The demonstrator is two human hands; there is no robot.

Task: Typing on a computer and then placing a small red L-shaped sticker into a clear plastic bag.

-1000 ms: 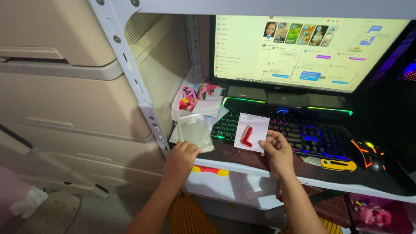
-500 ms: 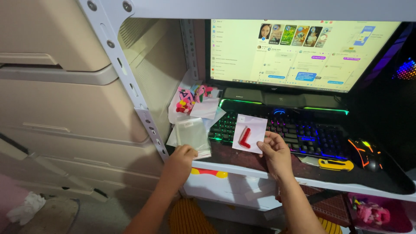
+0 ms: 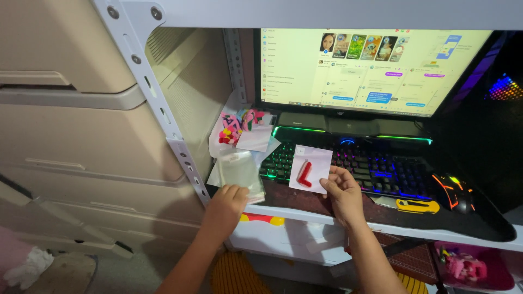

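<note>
Meanwhile, the left hand (image 3: 226, 204) has slid onto the clear plastic bags (image 3: 239, 171) at the shelf's front edge, pinching one; the right hand (image 3: 342, 191) still grips the white card with its red L-shaped piece (image 3: 309, 169).

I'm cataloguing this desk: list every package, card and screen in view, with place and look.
Monitor: back of the shelf, wide, pale lit screen.
White card: in the right hand, rectangular, bearing a red L-shaped piece.
Clear bags: under the left hand, shelf's left end.
Pink trinket packets: behind the bags.
</note>
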